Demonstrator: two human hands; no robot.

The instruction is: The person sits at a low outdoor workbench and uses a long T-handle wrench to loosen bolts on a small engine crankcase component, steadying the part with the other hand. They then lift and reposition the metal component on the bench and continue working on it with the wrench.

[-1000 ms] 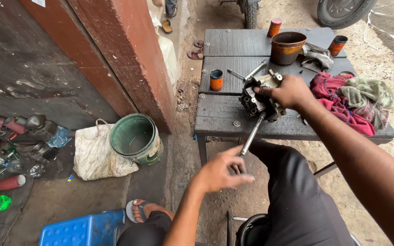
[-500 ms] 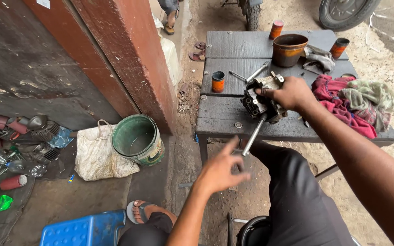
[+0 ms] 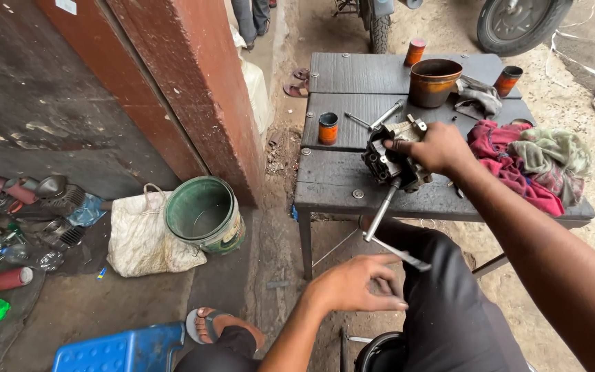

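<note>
A dark metal engine part (image 3: pixel 388 160) rests on the grey wooden table (image 3: pixel 339 180) near its front edge. My right hand (image 3: pixel 434 146) grips its top and steadies it. A long metal T-handle wrench (image 3: pixel 383 219) sticks out of the part toward me, past the table edge. My left hand (image 3: pixel 357 284) hovers just under the crossbar of that handle, fingers loosely curled and touching its end. My dark trousers (image 3: pixel 449 303) are below.
On the table stand a small orange can (image 3: pixel 328 128), a rusty pot (image 3: pixel 434 81), two more small cans (image 3: pixel 508 80) and a heap of red and green rags (image 3: pixel 533 160). A green bucket (image 3: pixel 204 215) and white bag (image 3: pixel 140 235) sit left, a blue stool (image 3: pixel 120 350) below.
My left hand has slid a little right and lower along the wrench's crossbar and turned it. My right hand stays on the engine part.
</note>
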